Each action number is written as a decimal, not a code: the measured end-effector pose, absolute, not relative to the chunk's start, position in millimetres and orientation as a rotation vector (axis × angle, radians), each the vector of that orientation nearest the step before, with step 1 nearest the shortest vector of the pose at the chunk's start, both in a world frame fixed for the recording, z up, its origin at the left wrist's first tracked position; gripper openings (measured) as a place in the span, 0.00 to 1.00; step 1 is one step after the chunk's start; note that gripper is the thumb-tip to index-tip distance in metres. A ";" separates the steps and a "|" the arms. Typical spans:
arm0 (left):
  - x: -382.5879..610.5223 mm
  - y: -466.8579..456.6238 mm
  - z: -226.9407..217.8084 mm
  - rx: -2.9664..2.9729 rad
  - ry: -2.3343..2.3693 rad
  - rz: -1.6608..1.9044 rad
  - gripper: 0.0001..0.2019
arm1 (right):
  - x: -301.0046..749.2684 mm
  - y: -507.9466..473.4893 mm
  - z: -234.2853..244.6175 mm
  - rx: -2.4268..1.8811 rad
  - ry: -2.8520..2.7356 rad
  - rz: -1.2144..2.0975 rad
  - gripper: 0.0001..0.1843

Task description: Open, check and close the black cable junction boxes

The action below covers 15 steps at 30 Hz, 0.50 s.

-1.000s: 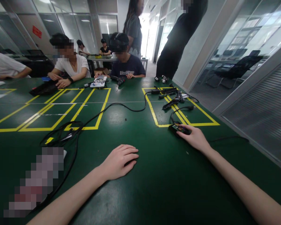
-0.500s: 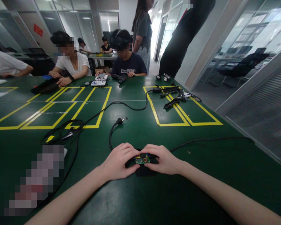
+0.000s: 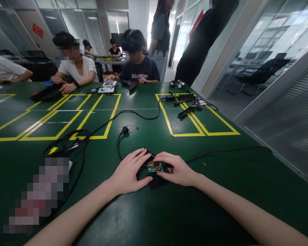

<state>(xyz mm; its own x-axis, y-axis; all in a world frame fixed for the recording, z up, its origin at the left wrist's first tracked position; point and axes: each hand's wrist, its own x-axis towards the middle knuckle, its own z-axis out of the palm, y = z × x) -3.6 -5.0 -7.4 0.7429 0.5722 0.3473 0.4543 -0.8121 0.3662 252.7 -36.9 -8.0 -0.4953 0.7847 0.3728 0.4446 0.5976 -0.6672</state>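
Note:
A small black power adapter with its green circuit board exposed point(image 3: 155, 168) lies on the green table in front of me. My left hand point(image 3: 128, 171) grips its left side and my right hand point(image 3: 176, 168) its right side, fingers curled over the top. A black cord runs from it to a plug point(image 3: 125, 130) lying further out on the table.
Yellow tape boxes point(image 3: 169, 124) mark the table point(image 3: 220, 191). Black adapters and cables point(image 3: 187, 104) lie in the right box, a cable bundle point(image 3: 64, 145) at the left. Two seated people work at the far edge; two stand behind.
A second ago my right hand reached the adapter by the right tape box; it has been brought to the middle, where both hands hold it. The view shifted slightly since half a second ago.

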 end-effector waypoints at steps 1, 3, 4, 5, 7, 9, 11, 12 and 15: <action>-3.9 -4.8 -7.7 2.684 0.810 0.659 0.35 | 252.5 -37.0 -8.0 -0.978 -2.155 0.651 0.19; -4.5 -4.6 -8.3 2.675 0.826 0.656 0.34 | 252.1 -37.0 -7.8 -0.996 -2.151 0.647 0.20; -4.7 -4.6 -8.6 2.668 0.837 0.652 0.33 | 251.9 -36.8 -7.6 -0.999 -2.149 0.646 0.20; -4.9 -4.6 -8.7 2.660 0.851 0.646 0.32 | 251.8 -36.7 -7.4 -0.998 -2.150 0.643 0.20; -5.0 -4.7 -8.6 2.649 0.872 0.630 0.28 | 251.9 -36.4 -6.7 -0.983 -2.157 0.626 0.20; -4.5 -4.7 -7.7 2.651 0.886 0.617 0.25 | 252.1 -36.3 -6.1 -0.961 -2.162 0.612 0.20; -3.5 -4.7 -6.4 2.662 0.894 0.605 0.23 | 252.4 -36.5 -5.9 -0.941 -2.153 0.626 0.20; -3.0 -4.7 -5.7 2.668 0.895 0.602 0.22 | 252.5 -36.7 -6.1 -0.934 -2.148 0.639 0.20; -1.7 -4.9 -4.3 2.684 0.901 0.599 0.24 | 252.3 -36.8 -7.6 -0.926 -2.144 0.668 0.19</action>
